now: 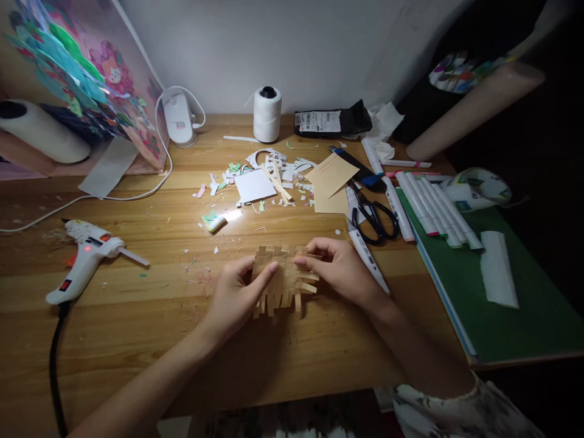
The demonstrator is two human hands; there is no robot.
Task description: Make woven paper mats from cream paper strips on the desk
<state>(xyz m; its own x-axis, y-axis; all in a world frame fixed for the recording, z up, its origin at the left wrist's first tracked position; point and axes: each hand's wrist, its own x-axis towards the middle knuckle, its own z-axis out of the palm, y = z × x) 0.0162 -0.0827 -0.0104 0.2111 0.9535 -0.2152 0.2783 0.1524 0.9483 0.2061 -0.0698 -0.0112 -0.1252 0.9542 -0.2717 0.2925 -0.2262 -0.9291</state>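
Sleeve (456,407) at five o'clock, left hand (237,293) and right hand (341,271) pinch the weave (285,281) at six o'clock, where free strip ends (271,306) could slip loose if either pulls unevenly.

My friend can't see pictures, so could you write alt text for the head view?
The left hand and right hand hold a woven mat of tan strips at a wooden desk. A glue gun lies at left, paper scraps beyond, scissors and markers at right.
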